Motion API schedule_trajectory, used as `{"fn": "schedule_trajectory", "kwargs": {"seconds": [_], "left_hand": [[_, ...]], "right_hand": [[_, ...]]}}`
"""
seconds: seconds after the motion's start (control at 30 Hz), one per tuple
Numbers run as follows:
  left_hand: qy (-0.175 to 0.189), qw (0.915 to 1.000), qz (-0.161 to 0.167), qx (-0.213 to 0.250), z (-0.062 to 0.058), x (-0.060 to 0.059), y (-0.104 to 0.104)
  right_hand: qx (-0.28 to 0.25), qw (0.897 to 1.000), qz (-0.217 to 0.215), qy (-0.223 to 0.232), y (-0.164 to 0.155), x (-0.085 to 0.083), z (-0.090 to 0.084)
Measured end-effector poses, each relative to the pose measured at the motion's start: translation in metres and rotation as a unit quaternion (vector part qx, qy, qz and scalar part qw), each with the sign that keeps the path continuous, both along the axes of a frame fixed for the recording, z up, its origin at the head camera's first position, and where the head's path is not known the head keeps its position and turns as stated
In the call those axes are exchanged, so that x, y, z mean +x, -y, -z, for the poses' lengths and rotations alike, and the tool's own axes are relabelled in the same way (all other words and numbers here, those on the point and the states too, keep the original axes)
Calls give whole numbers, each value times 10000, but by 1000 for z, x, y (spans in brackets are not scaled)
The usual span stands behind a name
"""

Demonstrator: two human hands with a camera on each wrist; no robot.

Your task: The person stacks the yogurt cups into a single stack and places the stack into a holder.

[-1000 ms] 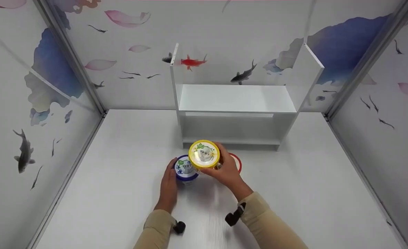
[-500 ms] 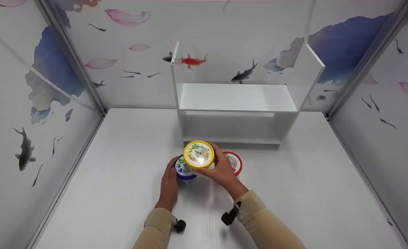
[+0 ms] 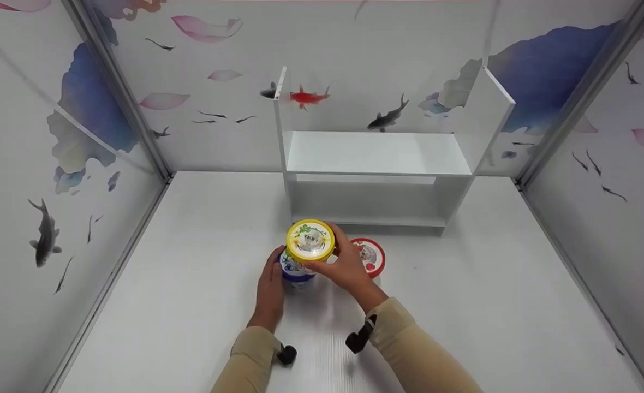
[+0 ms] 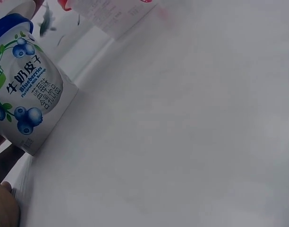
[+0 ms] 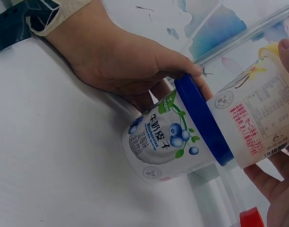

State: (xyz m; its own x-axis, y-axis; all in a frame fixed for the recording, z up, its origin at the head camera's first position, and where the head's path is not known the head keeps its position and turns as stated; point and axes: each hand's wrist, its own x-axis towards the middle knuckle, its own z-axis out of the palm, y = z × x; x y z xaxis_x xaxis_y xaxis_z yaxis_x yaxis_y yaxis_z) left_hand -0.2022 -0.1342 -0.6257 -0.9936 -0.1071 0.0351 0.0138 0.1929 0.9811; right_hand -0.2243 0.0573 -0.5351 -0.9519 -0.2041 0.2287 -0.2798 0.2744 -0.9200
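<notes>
A white yogurt tub with a blue lid and blueberry print [image 5: 163, 137] stands upright on the white table. My left hand [image 3: 269, 289] holds its side, with the thumb at the lid's edge in the right wrist view. Gripped in my right hand [image 3: 346, 265] is a similar tub with a yellow lid [image 3: 311, 240]. Its base is right at the blue lid, and from the head view it covers part of the blue-lidded tub. Just right of that hand a red-lidded tub [image 3: 374, 256] stands on the table, partly hidden by the fingers.
Behind the tubs stands a white two-level shelf unit [image 3: 376, 155] with tall side panels. White walls [image 3: 218, 136] printed with fish and petals enclose the table [image 3: 202, 234] at the back and both sides.
My right hand has carried the yellow-lidded tub a little left, over the blue-lidded one. More of the red-lidded tub now shows. The left hand has kept its hold.
</notes>
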Motion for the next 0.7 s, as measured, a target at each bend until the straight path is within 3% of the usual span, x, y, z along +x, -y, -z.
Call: {"fn": "schedule_trajectory", "kwargs": {"seconds": [0.43, 0.7], "left_hand": [[-120, 9998, 0, -140, 1, 0, 1], [62, 9999, 22, -142, 3, -2, 1]], "right_hand": [[-186, 9996, -138, 148, 13, -1, 0], [-179, 9997, -173, 67, 18, -1, 0]]}}
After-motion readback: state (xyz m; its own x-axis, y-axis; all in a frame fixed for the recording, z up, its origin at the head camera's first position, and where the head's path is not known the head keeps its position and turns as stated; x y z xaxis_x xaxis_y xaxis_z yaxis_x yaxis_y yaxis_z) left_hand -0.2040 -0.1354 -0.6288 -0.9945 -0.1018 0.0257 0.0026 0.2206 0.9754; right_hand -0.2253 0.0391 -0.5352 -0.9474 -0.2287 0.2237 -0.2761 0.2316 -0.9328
